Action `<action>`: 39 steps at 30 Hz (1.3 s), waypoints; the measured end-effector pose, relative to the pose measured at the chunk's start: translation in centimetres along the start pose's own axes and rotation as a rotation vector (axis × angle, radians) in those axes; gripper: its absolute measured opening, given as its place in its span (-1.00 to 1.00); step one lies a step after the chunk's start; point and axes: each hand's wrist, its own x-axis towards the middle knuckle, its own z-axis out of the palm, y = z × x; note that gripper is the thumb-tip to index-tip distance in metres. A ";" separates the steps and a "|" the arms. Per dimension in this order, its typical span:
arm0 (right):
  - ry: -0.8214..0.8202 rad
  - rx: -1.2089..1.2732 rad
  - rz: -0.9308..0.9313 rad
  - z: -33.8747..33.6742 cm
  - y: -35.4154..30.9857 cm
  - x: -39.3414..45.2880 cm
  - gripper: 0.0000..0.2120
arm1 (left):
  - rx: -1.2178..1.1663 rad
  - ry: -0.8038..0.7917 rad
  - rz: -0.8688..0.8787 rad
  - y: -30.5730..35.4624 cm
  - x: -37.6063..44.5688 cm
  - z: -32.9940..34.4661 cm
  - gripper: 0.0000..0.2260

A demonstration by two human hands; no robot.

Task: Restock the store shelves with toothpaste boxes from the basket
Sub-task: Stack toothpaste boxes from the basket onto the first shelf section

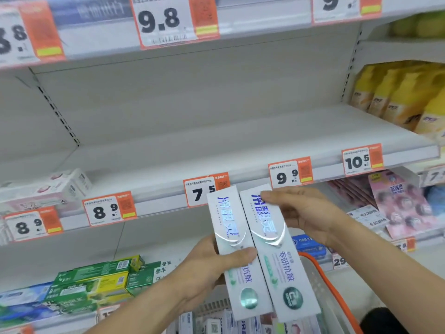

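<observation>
Two long white toothpaste boxes with blue lettering stand side by side, upright and tilted slightly left, in front of the shelf edge. My left hand (212,263) grips the left toothpaste box (234,256) from the left, thumb across its front. My right hand (305,213) holds the right toothpaste box (274,256) near its top, fingers over its upper right edge. Below them the basket (320,285) with an orange rim holds several more boxes (231,321). The middle shelf (216,145) behind the boxes is bare.
Price tags (109,209) line the shelf edge. White and pink boxes (48,189) sit at the shelf's left end, yellow packs (404,97) at the right. Green and blue toothpaste boxes (91,283) fill the lower shelf on the left; pink packs (404,203) hang at right.
</observation>
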 end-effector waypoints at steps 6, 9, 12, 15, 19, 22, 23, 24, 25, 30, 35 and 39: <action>0.255 0.193 -0.057 2.6 1.3 -0.3 -0.65 | -0.078 0.091 0.061 0.0 -0.2 1.1 -0.53; 0.247 0.161 -0.090 3.0 1.5 -0.4 -0.63 | -0.096 0.161 0.088 0.2 -0.3 1.5 -0.59; 0.088 0.040 -0.124 2.3 0.7 -0.5 -0.57 | -0.130 0.219 0.139 0.5 -0.2 1.7 -0.61; -0.207 -0.206 -0.114 0.5 -0.2 -0.6 -0.42 | -0.186 0.277 0.211 1.3 0.2 1.2 -0.53; -0.283 -0.407 -0.222 -0.4 -0.9 -0.9 -0.22 | -0.216 0.286 0.272 2.0 1.1 0.6 -0.55; -0.077 -0.527 -0.395 -1.5 -3.8 -1.1 -0.30 | -0.200 0.377 0.290 2.3 1.8 0.2 -0.53; 0.002 -0.571 -0.453 -2.5 -5.3 -0.8 -0.33 | -0.197 0.404 0.290 2.3 2.1 0.0 -0.51; 0.089 -0.621 -0.504 -3.6 -6.8 -0.4 -0.36 | -0.196 0.417 0.292 2.4 2.3 -0.2 -0.49; 0.185 -0.677 -0.543 -4.9 -8.3 0.4 -0.38 | -0.196 0.425 0.301 2.5 2.5 -0.4 -0.46; 0.413 -1.211 -0.507 -10.5 -13.4 5.7 -0.43 | -0.197 0.421 0.373 3.3 3.1 -0.4 -0.46; 0.204 -1.514 -0.190 -14.1 -14.3 8.9 -0.47 | -0.207 0.412 0.391 3.9 4.0 0.3 -0.53; 0.127 -1.602 -0.048 -14.2 -14.4 9.5 -0.47 | -0.184 0.404 0.374 4.2 5.1 0.8 -0.59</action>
